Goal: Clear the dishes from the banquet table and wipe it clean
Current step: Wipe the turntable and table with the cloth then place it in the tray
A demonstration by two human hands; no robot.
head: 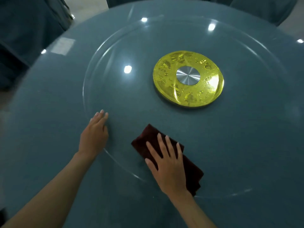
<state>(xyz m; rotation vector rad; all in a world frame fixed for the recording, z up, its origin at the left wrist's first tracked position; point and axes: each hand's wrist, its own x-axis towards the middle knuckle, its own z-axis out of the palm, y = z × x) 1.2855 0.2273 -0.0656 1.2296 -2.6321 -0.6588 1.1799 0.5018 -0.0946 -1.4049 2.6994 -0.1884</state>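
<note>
Your right hand (167,163) lies flat, fingers spread, pressing the folded dark-red cloth (164,155) on the round glass turntable (115,89) near the blue-grey counter's (41,129) near edge. Left hand (94,134) flat, released, at the turntable rim.

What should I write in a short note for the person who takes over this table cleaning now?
Left hand: open, flat on the glass turntable near its rim, holding nothing.
Right hand: fingers spread, pressing the dark red cloth flat on the glass.
Gold disc sits at the turntable's centre.
Done: no dishes are in view on the table.
Left: wiping; how much is already wiped cannot be told.
</note>
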